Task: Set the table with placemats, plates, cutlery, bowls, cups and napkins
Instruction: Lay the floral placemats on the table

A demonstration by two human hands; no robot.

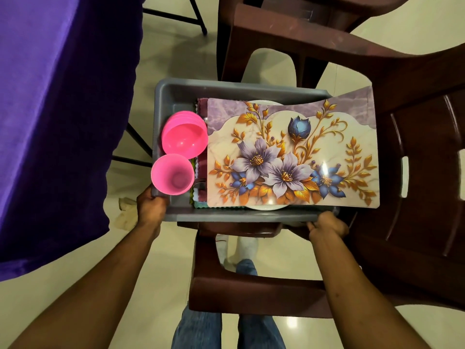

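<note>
Both of my bare forearms reach forward from the bottom of the view to a grey plastic tub, which I take as the landmark. My left hand curls round the tub's near-left corner, fingers wrapped over the rim. My right hand grips the near-right edge, fingers tucked under the lip. Holding at two corners keeps the load level, I judge, so nothing slides.

Inside the tub, a floral placemat lies on top, too long to fit, so its right end overhangs the tub's right wall. White plates peek out beneath it at the near and far sides. Scalloped cloth napkins sit under its left edge. At the tub's left end stand stacked pink bowls and, nearer me, a pink cup. Metal cutlery glints just beside the cup.

Beneath and right of the tub is a brown plastic chair. Left of the tub hangs a purple tablecloth, the table to be set. Nothing is laid out yet.
</note>
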